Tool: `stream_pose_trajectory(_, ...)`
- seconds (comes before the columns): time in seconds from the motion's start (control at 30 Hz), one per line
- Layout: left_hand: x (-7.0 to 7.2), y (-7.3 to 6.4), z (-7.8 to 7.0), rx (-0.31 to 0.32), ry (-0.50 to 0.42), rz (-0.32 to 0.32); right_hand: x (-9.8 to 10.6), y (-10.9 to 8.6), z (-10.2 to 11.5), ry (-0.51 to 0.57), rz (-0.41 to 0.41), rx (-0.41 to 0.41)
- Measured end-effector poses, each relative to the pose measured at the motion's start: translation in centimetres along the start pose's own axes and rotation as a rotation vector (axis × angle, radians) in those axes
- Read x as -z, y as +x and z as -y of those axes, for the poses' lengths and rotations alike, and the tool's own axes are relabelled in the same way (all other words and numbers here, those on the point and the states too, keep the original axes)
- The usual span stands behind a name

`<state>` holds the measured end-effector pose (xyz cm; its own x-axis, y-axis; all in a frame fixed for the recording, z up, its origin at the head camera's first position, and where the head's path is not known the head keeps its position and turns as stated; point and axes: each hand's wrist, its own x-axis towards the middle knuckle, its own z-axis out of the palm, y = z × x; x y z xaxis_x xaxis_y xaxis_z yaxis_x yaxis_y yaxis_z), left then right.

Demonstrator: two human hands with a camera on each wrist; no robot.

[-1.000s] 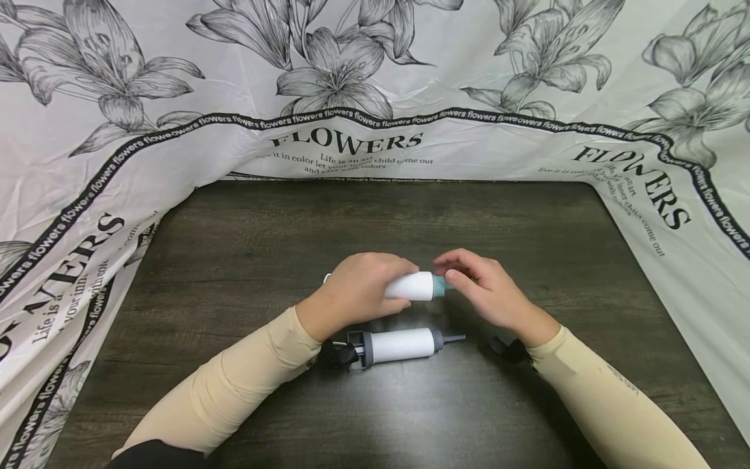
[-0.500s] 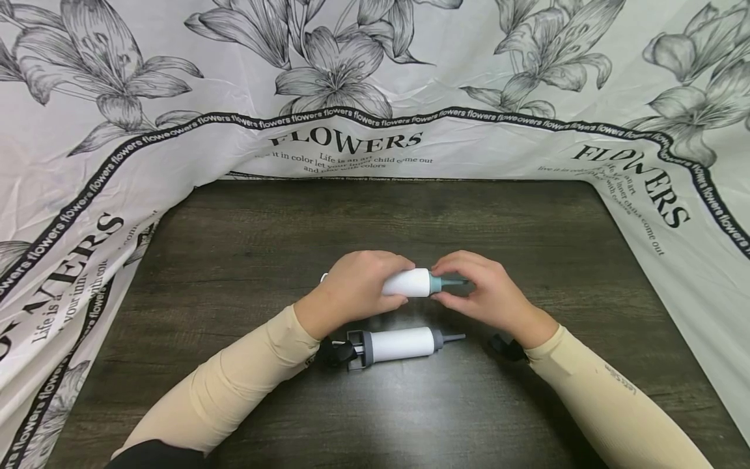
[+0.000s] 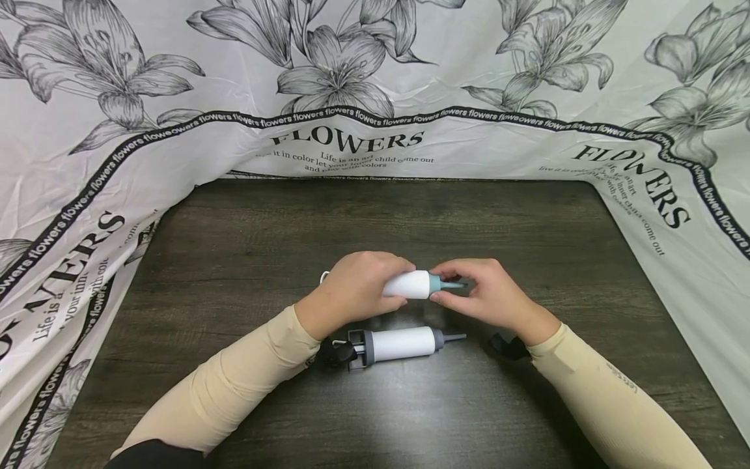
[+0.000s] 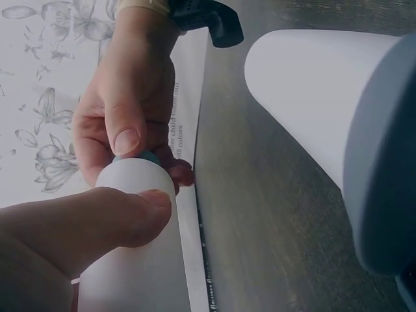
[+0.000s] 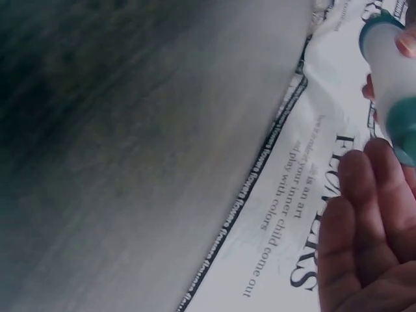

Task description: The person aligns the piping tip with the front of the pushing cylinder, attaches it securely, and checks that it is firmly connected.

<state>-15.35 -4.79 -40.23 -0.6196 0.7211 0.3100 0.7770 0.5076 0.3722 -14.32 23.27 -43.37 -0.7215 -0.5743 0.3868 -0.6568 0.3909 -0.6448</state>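
Observation:
My left hand (image 3: 351, 286) grips the white barrel of a large plastic syringe (image 3: 408, 284), held level above the table. A white ring-shaped end shows just past the back of that hand. At the other end, my right hand (image 3: 495, 296) pinches the teal nozzle cap (image 3: 435, 283) between thumb and fingers, and the thin nozzle points right, into the palm. The left wrist view has the left thumb (image 4: 140, 218) lying across the barrel. In the right wrist view a teal collar (image 5: 379, 27) shows at the barrel's far end.
A second white syringe (image 3: 404, 344) with grey ends, a plunger and a nozzle lies on the dark wooden table (image 3: 375, 221), nearer the body. Black wrist devices (image 3: 336, 354) hang by both wrists. A flower-printed white cloth (image 3: 351, 65) walls the back and sides.
The right hand has come in from the right and taken the teal cap between thumb and fingers. The left hand has stayed nearly still, and the grey-ended syringe has not moved.

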Motion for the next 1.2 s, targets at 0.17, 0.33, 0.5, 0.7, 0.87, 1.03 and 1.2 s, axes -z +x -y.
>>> stream_pose_trajectory(0.17,0.1,0.05,0.16,0.007,0.0,0.014,0.12,0.25,0.15,0.009,0.002,0.002)
stream_pose_trajectory(0.33,0.17,0.1,0.31,0.021,-0.01,0.012,0.04,0.64,0.34,0.015,-0.038,0.055)
stream_pose_trajectory(0.5,-0.06,-0.07,0.37,0.031,-0.018,0.02,-0.1,0.74,0.28,-0.016,-0.045,0.049)
stream_pose_trajectory(0.7,-0.17,-0.17,0.4,0.023,-0.012,0.027,0.09,0.54,0.48,-0.055,-0.023,0.005)
stream_pose_trajectory(0.87,0.05,-0.04,0.33,0.023,-0.01,0.033,0.35,0.69,0.73,-0.043,-0.005,-0.042)
stream_pose_trajectory(1.03,0.19,-0.03,0.18,0.026,-0.007,0.05,0.38,0.75,0.81,-0.041,0.011,-0.058)
stream_pose_trajectory(1.2,0.08,0.01,0.06,0.024,-0.011,0.057,0.42,0.64,0.71,-0.019,0.029,-0.098)
